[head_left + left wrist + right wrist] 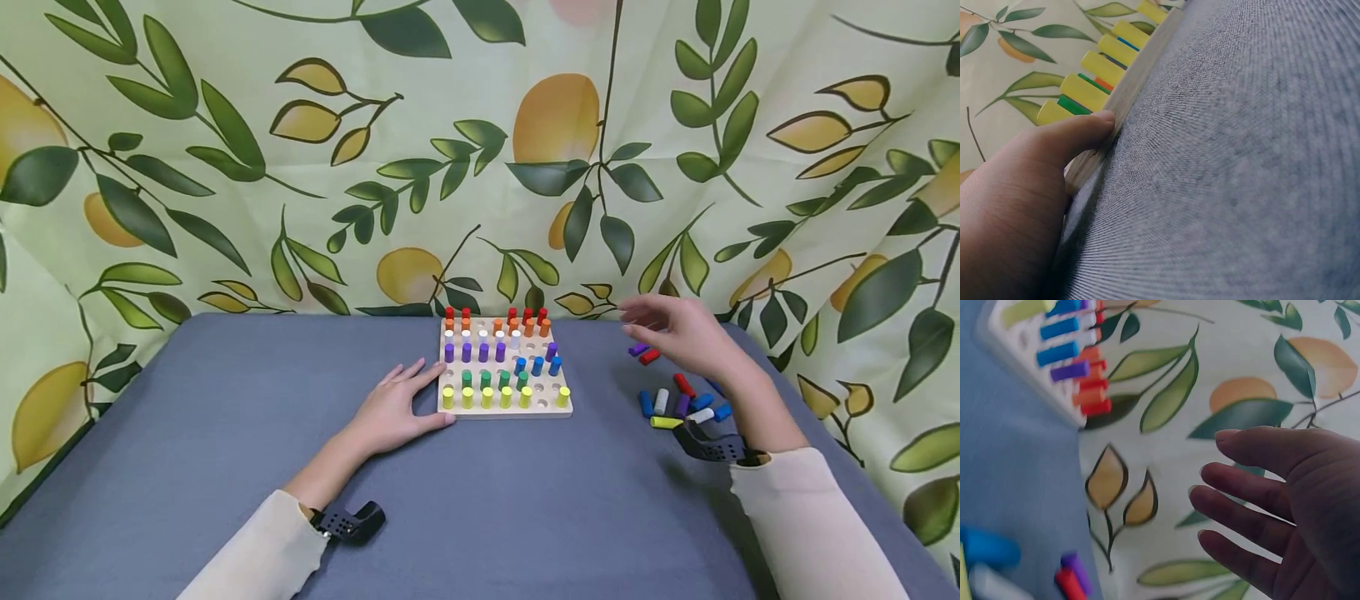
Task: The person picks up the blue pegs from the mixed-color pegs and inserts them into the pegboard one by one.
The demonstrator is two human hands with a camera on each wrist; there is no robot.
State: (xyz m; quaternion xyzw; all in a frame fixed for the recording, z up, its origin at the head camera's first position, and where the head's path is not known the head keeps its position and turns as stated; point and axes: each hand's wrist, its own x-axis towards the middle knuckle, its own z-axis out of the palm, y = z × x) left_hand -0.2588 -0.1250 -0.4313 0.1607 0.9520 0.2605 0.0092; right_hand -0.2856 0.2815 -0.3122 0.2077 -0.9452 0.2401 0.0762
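A wooden pegboard [547, 406] carries rows of coloured pegs: red, orange, white, purple, blue, green and, nearest, yellow pegs [487, 397]. My left hand [390, 410] rests at its left side, fingers spread along the edge; in the left wrist view the thumb [1085, 132] presses the near corner of the board. To the right of the board, my right hand [678, 332] is raised over the table with nothing in it. The right wrist view shows its fingers [1241, 487] apart and slightly bent. Below it lie a purple peg [638, 348] and a red peg [650, 357].
Nearer on the right, loose pegs lie in a pile, among them a yellow peg [666, 422], a white peg [661, 402] and a blue peg [646, 404]. A grey cloth [480, 500] covers the table. Behind it hangs a leaf-and-fruit patterned curtain [465, 75].
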